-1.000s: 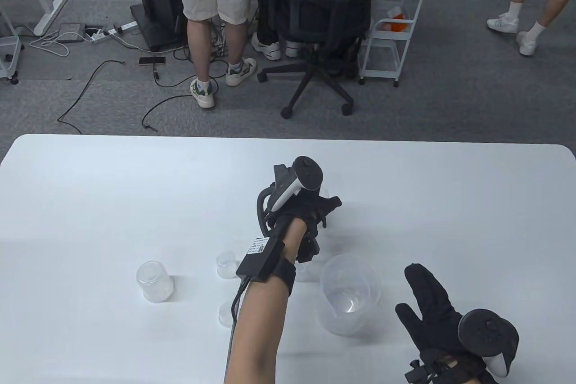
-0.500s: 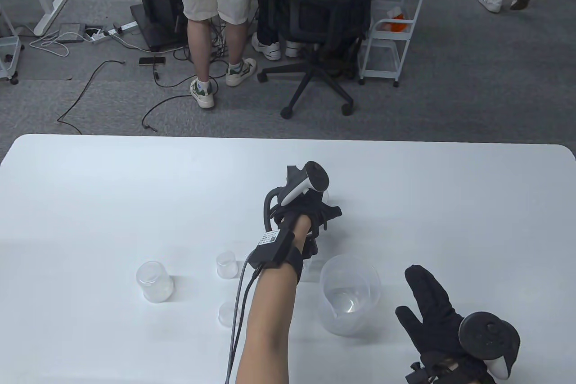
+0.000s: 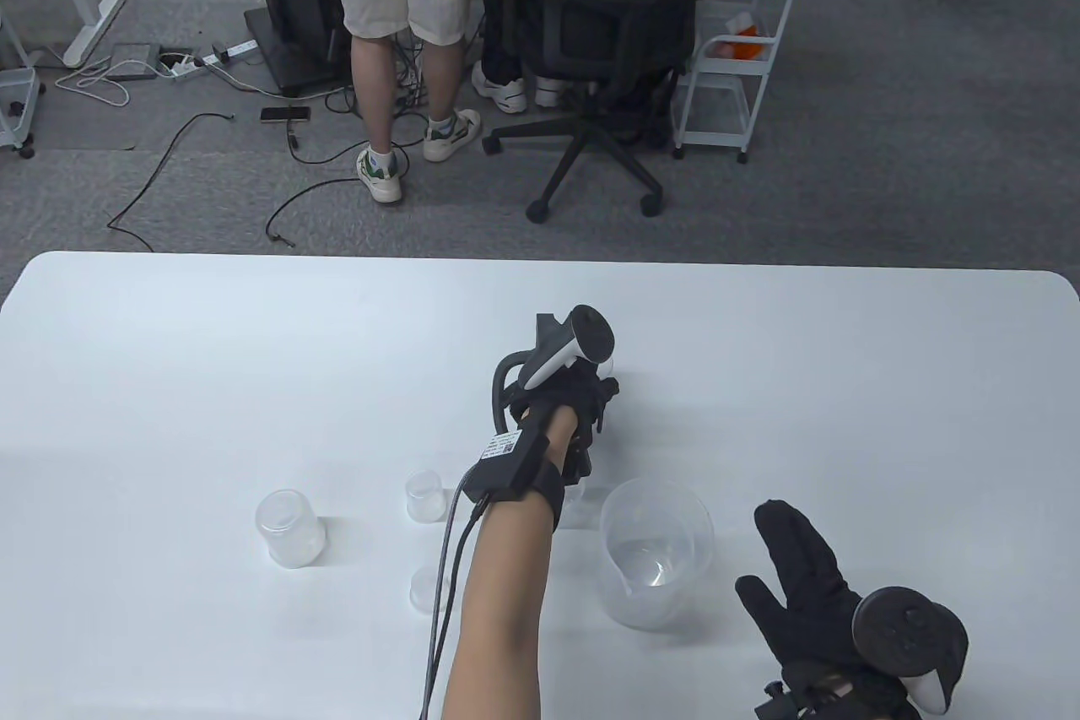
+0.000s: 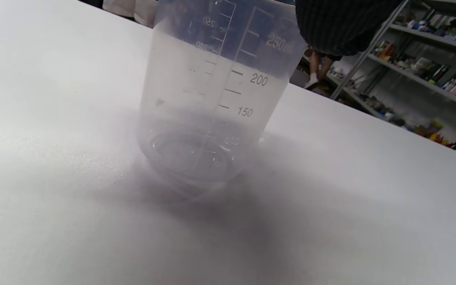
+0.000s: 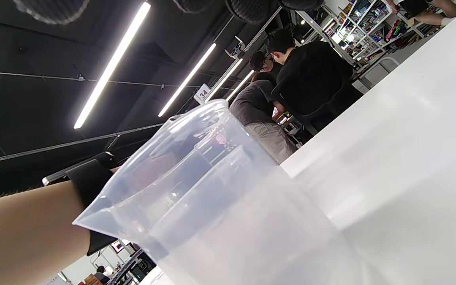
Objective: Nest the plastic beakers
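A clear 250 ml beaker (image 4: 212,107) stands upright on the white table (image 3: 211,382). In the table view my left hand (image 3: 601,403) covers it from above, fingers drawn in around its top. One gloved finger (image 4: 331,23) lies against its rim. A large spouted beaker (image 3: 656,551) stands open and empty just right of my left forearm; it fills the right wrist view (image 5: 212,190). My right hand (image 3: 793,576) lies open with fingers spread, right of the large beaker and apart from it.
A medium beaker (image 3: 289,528) stands at the left. Two small beakers (image 3: 424,495) (image 3: 424,589) stand left of my forearm, and another (image 3: 578,507) is partly hidden by my wrist. Beyond the far edge are an office chair (image 3: 607,36) and a standing person (image 3: 405,36).
My left hand has shifted a little right and lowered over the 250 ml beaker, and its spread fingers have drawn in. My right hand has barely moved.
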A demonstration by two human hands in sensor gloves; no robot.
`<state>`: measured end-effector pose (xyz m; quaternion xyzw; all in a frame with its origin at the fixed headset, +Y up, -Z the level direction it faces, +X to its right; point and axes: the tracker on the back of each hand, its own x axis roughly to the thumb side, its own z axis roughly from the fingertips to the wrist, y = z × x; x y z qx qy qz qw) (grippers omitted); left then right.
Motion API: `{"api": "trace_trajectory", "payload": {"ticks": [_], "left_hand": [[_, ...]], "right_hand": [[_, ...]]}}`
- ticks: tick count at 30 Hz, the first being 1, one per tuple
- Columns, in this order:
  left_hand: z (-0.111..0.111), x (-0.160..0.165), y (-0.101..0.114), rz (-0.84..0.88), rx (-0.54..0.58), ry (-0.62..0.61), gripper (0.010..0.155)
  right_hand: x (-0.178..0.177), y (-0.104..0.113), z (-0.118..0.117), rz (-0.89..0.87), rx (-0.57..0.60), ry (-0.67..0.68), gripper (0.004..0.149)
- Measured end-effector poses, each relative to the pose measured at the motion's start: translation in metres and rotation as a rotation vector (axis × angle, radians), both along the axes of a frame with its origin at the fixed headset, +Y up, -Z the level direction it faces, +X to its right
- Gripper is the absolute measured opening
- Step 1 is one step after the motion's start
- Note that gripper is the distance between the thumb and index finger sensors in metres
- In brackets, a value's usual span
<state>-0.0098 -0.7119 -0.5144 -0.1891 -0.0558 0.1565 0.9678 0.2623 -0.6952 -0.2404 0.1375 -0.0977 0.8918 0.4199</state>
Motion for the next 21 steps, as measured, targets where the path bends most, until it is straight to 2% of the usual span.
{"api": "trace_trajectory", "payload": {"ticks": [7,16,21], "left_hand": [[0.017,-0.012,0.033,0.054,0.104,-0.006,0.077],[0.066,-0.030,0.103,0.116,0.243,-0.080,0.076],[0.097,-0.028,0.134,0.118,0.314,-0.161,0.076]], "right_hand": [[-0.002,-0.001,0.000,0.000,-0.011,0.000,0.080],[-0.005,-0.003,0.000,0.014,-0.015,-0.003,0.080],[-0.005,-0.004,0.000,0.009,-0.014,-0.003,0.080]]}}
